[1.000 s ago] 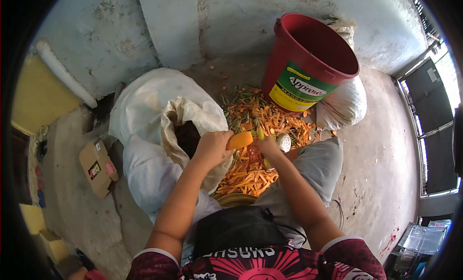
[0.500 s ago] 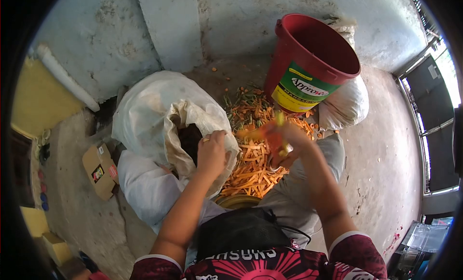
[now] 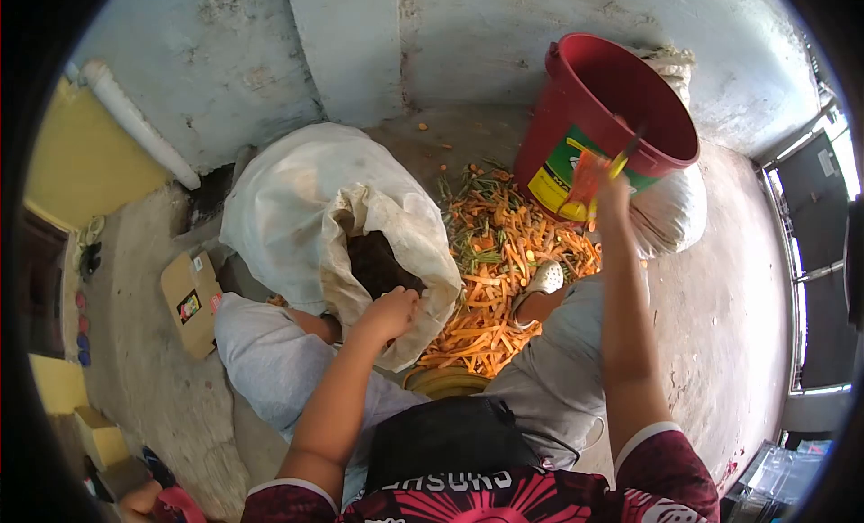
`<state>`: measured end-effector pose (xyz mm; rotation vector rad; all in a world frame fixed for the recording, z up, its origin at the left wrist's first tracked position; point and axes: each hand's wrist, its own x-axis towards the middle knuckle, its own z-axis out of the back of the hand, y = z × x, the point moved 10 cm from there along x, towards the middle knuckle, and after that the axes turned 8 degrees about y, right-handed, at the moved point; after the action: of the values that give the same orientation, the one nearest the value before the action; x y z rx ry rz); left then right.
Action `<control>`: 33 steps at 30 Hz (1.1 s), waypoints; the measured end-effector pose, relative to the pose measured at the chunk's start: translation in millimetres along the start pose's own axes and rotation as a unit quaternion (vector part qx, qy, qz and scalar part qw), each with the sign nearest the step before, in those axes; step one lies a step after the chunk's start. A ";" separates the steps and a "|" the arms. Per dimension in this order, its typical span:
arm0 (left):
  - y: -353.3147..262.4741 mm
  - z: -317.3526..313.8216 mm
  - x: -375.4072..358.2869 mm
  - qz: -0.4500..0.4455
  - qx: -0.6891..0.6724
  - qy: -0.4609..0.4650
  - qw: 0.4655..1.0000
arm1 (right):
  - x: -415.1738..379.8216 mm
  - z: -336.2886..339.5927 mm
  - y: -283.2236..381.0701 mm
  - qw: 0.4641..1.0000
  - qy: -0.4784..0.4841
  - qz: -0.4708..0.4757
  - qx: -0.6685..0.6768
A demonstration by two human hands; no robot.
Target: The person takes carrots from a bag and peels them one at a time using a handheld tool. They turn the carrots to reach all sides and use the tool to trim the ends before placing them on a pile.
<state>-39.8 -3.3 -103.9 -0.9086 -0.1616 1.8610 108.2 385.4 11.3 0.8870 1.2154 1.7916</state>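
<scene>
My left hand point(image 3: 391, 312) is closed at the mouth of a big white woven sack point(image 3: 279, 208), its fingers curled over the sack's folded edge. The inside of the sack looks dark. My right hand point(image 3: 614, 197) is raised in front of the red bucket point(image 3: 549, 118), just below its rim. It is closed around a yellow-handled knife point(image 3: 618, 166), whose blade is smeared by motion, and a blurred orange carrot point(image 3: 585, 176). Under and between my hands lies a heap of orange peelings point(image 3: 486, 316), mixed with green stem bits point(image 3: 486, 239) toward the back.
A second white sack point(image 3: 670, 212) stands behind the bucket against the wall. A brown cardboard piece point(image 3: 191, 302) lies left of my knee. My shoe point(image 3: 546, 278) rests among the peelings, and a yellowish basin rim point(image 3: 445, 379) shows between my legs.
My right hand has risen from over the peelings to the bucket's front, carrying the knife and carrot. My left hand has shifted slightly down at the sack's mouth. The view has turned a little.
</scene>
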 end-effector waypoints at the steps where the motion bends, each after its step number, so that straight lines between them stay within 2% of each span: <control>1: 8.7 3.8 4.4 0.015 -0.005 -0.015 1.000 | -20.5 -16.4 -22.7 0.995 -0.017 -0.094 0.002; 2: 17.3 7.6 9.0 0.029 -0.010 -0.028 0.999 | -39.5 -35.3 -7.1 0.997 -0.001 -0.074 0.002; 5: 41.1 14.7 14.5 0.103 0.019 -0.047 0.993 | -45.8 -60.6 12.8 0.991 0.058 -0.120 0.003; 6: 51.1 19.2 16.3 0.134 0.036 -0.054 0.989 | -40.2 -66.5 26.8 0.995 0.079 -0.036 -0.047; 9: 87.5 5.2 44.9 0.114 -0.149 -0.070 0.980 | -39.6 -79.5 30.9 0.982 0.127 -0.053 -0.128; 10: 105.2 -3.3 52.0 0.151 -0.308 -0.072 0.937 | -36.1 -83.2 32.5 0.988 0.112 -0.012 -0.106; 11: 120.1 -13.2 59.7 0.183 -0.458 -0.074 0.867 | -31.7 -87.7 31.7 0.984 0.121 0.005 -0.127; 12: 131.7 -26.9 67.9 0.208 -0.595 -0.075 0.773 | -28.2 -92.7 33.6 0.980 0.129 0.022 -0.148; 15: 196.2 -51.7 96.8 0.244 -0.689 -0.163 0.662 | -29.5 -100.9 42.3 0.973 0.144 0.041 -0.174; 17: 245.0 -71.8 115.4 0.289 -0.652 -0.198 0.672 | -29.8 -101.7 44.6 0.975 0.154 0.035 -0.158; 21: 283.8 -52.9 119.6 0.354 -0.594 -0.300 0.658 | -23.1 -101.8 43.6 0.969 0.157 0.035 -0.188; 22: 290.4 -48.0 120.5 0.364 -0.581 -0.313 0.657 | -24.6 -101.2 46.2 0.971 0.159 0.005 -0.181; 25: 310.2 -34.1 122.7 0.388 -0.551 -0.342 0.655 | -15.1 -97.2 26.2 0.973 0.155 -0.019 -0.170; 26: 315.8 -31.0 123.6 0.391 -0.546 -0.349 0.653 | -13.0 -96.9 31.0 0.978 0.137 0.027 -0.153; 29: 330.6 -26.2 130.4 0.401 -0.537 -0.362 0.649 | -6.3 -92.0 -2.2 0.974 0.149 -0.090 -0.146; 30: 335.0 -25.5 132.2 0.403 -0.535 -0.365 0.647 | -3.7 -92.4 3.6 0.975 0.140 -0.054 -0.162; 33: 341.5 -28.7 138.1 0.404 -0.534 -0.376 0.641 | -3.0 -98.0 3.7 0.979 0.138 -0.072 -0.134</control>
<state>-299.2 -58.7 -361.2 -0.9104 -1.8044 2.9446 23.9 342.5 -14.9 0.3959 1.1389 1.9458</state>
